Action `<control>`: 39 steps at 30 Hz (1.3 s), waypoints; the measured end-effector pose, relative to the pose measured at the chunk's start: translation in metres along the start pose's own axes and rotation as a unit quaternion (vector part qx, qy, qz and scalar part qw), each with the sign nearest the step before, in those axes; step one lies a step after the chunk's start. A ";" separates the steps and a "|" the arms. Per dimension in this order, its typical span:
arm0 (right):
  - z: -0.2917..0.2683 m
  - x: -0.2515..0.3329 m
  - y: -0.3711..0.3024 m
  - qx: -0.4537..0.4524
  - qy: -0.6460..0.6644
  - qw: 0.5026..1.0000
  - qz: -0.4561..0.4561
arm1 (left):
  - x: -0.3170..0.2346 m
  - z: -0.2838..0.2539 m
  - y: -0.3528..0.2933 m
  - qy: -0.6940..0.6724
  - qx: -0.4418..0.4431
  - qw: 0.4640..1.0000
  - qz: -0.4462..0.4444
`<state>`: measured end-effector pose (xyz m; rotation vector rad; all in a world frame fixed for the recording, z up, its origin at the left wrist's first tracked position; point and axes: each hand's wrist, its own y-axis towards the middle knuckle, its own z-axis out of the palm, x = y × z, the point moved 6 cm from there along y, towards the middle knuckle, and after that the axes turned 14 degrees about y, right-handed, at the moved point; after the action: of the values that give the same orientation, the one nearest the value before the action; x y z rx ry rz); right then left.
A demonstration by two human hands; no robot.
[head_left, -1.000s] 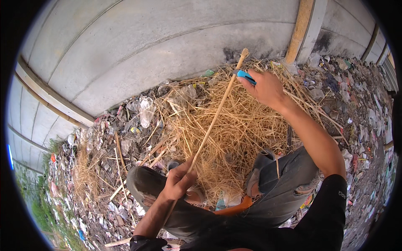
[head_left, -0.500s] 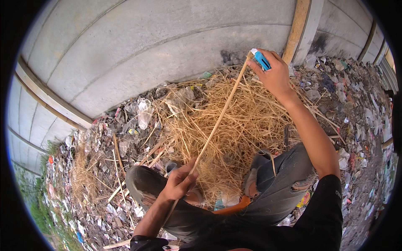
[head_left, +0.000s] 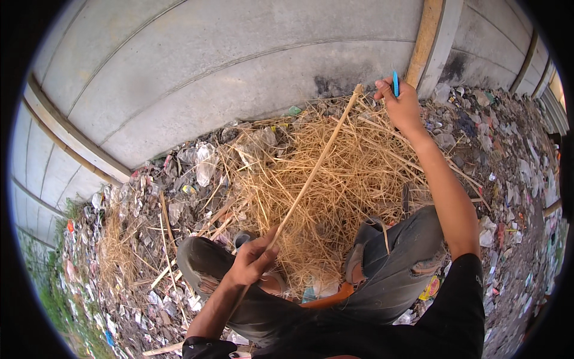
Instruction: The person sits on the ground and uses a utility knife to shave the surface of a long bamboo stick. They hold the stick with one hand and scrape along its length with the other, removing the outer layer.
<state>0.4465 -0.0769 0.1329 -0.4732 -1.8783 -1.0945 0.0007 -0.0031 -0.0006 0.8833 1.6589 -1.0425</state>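
A long, thin tan stick slants from my lap up toward the wall. My left hand is closed round its lower part, beside my left knee. Near the stick's far tip, a little to its right, my right hand grips a blue utility knife pointing upward. The knife is apart from the stick. Between my legs and the wall lies a heap of straw-coloured shavings, under the stick.
A grey concrete wall with a wooden post stands ahead. Litter and plastic scraps cover the ground around me. Loose strips lie at the left. I sit low on something orange, knees bent outward.
My right hand with the knife has moved off the stick's far tip, to the right, and the knife has turned upright. The left hand and stick have shifted only slightly.
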 end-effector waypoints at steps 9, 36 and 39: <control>0.026 0.032 -0.021 0.140 -0.248 0.945 -0.161 | 0.004 0.002 0.001 0.029 0.002 1.000 0.000; 0.009 0.016 -0.010 0.206 -0.212 0.944 -0.145 | 0.006 0.004 -0.003 0.033 0.026 0.999 -0.010; 0.001 0.008 -0.004 0.123 -0.122 0.978 -0.116 | 0.003 0.005 -0.004 0.034 0.038 0.999 -0.004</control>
<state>0.4392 -0.0789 0.1375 -0.2578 -2.2975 -0.9668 -0.0018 -0.0085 -0.0034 0.9721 1.6895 -1.0989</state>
